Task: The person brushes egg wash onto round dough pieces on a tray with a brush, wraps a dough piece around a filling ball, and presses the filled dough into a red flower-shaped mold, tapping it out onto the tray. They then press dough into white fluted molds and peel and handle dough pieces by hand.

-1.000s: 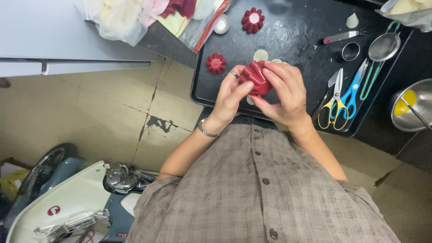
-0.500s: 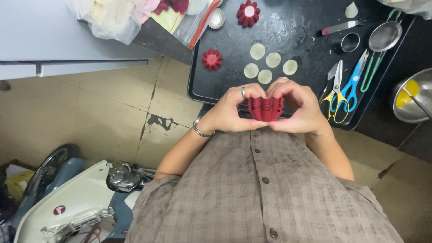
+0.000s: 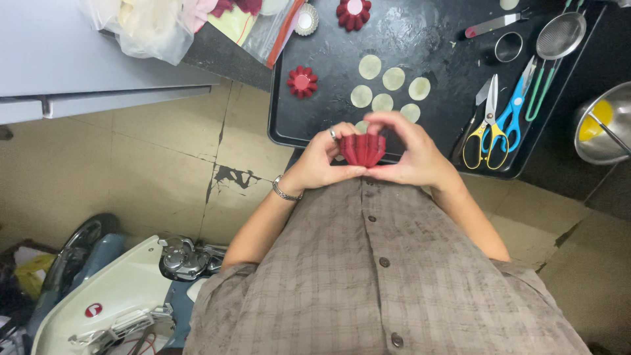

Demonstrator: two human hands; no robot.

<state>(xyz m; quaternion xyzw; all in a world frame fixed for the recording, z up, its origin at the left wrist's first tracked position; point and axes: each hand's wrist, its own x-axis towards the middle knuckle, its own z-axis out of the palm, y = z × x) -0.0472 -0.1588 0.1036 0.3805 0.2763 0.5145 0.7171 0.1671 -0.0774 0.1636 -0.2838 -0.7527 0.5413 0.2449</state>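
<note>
Red fluted mould (image 3: 362, 149) sits between both hands, close to the checked shirt (image 3: 381, 276). Left hand (image 3: 322, 158) and right hand (image 3: 411, 154) pinch it from each side, fingertips meeting above it. Beyond lies a black tray (image 3: 282, 131) with pale dough discs (image 3: 382, 82), another red mould (image 3: 302, 81), yellow scissors (image 3: 483, 125) and blue scissors (image 3: 513, 112).

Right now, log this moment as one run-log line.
left hand: on red fluted mould | right hand: on mould | black tray: dough discs, scissors
</note>
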